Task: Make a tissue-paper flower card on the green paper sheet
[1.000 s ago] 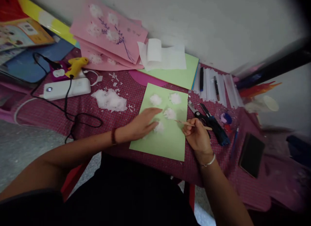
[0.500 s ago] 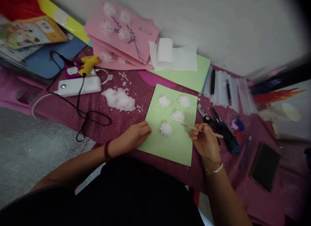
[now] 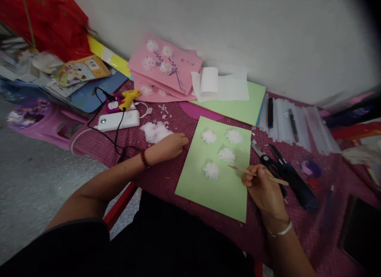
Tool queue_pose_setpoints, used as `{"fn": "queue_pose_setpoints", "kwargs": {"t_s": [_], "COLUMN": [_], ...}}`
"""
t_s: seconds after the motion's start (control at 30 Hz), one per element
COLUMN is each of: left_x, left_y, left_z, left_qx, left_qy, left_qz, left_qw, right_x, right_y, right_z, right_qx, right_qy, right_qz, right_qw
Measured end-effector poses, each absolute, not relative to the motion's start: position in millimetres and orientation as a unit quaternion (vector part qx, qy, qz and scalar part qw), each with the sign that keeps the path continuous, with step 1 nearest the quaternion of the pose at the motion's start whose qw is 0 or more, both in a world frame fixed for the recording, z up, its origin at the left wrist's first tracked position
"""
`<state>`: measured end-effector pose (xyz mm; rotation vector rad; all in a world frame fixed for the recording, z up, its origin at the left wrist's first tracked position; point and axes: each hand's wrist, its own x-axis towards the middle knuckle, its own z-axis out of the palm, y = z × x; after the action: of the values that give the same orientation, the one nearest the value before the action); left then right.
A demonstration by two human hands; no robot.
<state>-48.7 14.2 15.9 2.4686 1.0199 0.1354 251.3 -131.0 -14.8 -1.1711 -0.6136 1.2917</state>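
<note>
My right hand (image 3: 264, 191) grips a thin wooden paintbrush (image 3: 248, 173), its tip just over the light green sheet (image 3: 226, 197). On that sheet sit several fluffy white tufts: one upper left (image 3: 208, 136), one upper right (image 3: 233, 135), one in the middle (image 3: 226, 154) and one lower left (image 3: 211, 170). My left hand (image 3: 171, 147), fingers curled together, is off the sheet's left side, in front of a heap of white shreds (image 3: 154, 131). Whether anything is between its fingers is hidden.
Beyond the sheet lie pink cards (image 3: 169, 72) with white tufts and purple stems, and a white tissue roll (image 3: 209, 80). Scissors (image 3: 269, 162) and a utility knife (image 3: 297, 185) lie right. At left are a yellow glue gun (image 3: 130, 98), a white power bank (image 3: 119, 120) and black cable.
My left hand has lifted off the green sheet's edge and moved toward the white shreds. The paintbrush stays in my right hand near the middle tuft. The view has shifted left.
</note>
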Motion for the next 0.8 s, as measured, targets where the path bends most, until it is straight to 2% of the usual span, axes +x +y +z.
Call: {"fn": "queue_pose_setpoints", "kwargs": {"t_s": [0.2, 0.3, 0.57, 0.8], "left_x": [-70.7, -94.9, -116.4, -110.5], "left_y": [59.1, 88.2, 127.0, 92.9], "left_z": [39.6, 53.0, 43.9, 35.0], "left_qx": [0.849, 0.822, 0.804, 0.842], "left_qy": [0.398, 0.44, 0.53, 0.503], "left_qz": [0.072, 0.096, 0.088, 0.113], "left_qw": [0.34, 0.349, 0.255, 0.156], "right_x": [252.4, 254.1, 257.5, 258.0], "right_y": [-130.5, -130.3, -130.3, -130.1], "right_z": [-16.9, -19.3, -24.7, -25.9], "right_qx": [-0.509, -0.511, -0.519, -0.532], "right_qy": [-0.265, -0.261, -0.266, -0.264], "right_qz": [0.557, 0.556, 0.551, 0.547], "right_qw": [0.6, 0.602, 0.597, 0.589]}}
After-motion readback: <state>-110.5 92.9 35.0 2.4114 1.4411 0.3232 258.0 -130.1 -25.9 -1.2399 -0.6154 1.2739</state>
